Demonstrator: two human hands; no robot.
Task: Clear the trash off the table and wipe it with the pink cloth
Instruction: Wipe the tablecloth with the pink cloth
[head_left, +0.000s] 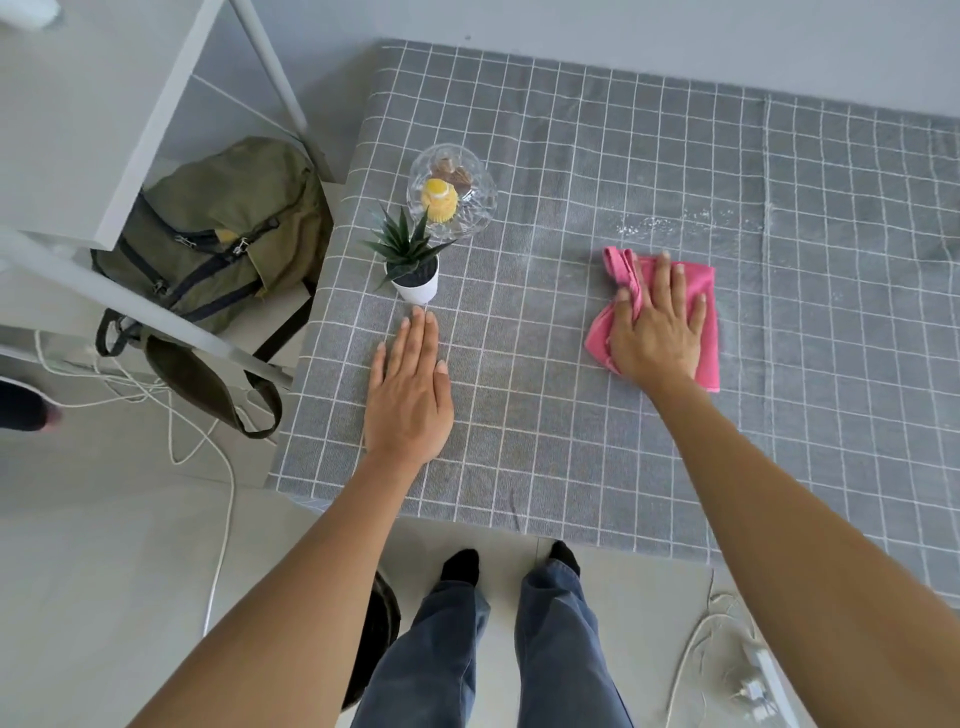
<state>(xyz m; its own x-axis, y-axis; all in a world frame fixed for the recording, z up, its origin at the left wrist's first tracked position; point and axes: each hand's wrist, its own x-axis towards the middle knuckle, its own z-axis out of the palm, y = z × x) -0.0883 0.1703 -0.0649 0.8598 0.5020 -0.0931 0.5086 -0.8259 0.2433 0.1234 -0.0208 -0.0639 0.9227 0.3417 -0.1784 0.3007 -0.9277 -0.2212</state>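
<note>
Our pink cloth (696, 291) lies flat on the table (571, 441), right of centre, under our right hand (657, 332), which presses it with fingers spread. We see no trash left, so we judge clearing done and wiping underway. A whitish smear (670, 223) just beyond the cloth still needs a pass. Our left hand (410, 395) rests flat and relaxed, holding nothing, near the plant (410, 260) and glass bowl (452, 195).
</note>
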